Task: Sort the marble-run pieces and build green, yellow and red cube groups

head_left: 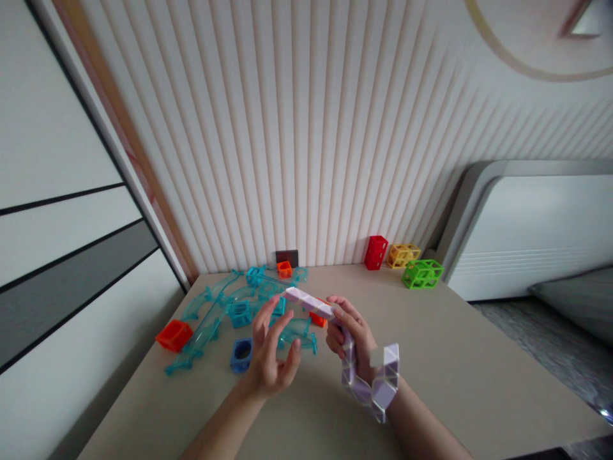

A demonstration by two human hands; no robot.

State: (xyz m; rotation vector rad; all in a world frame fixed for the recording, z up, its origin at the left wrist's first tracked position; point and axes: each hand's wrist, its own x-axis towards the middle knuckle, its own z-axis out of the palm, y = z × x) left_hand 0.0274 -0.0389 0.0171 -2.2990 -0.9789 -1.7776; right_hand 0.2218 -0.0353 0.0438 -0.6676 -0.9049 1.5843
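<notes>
A lilac and white snake puzzle (349,354) is held up above the table by my right hand (353,332), whose fingers wrap round its middle. One straight end of the puzzle points up and left; the other end bends in a zigzag and hangs over my right wrist. My left hand (274,348) is beside the straight end, fingers spread and curved, gripping nothing. Its index fingertip is close to the puzzle's tip; whether they touch I cannot tell. Behind my left hand lie clear teal track pieces (205,329) and a blue cube block (241,355).
Orange blocks (174,335) lie among the track pieces on the beige table (460,377). At the back right stand a red block (376,252), a yellow block (403,255) and a green block (423,273). A ribbed wall (306,140) borders the table's far edge.
</notes>
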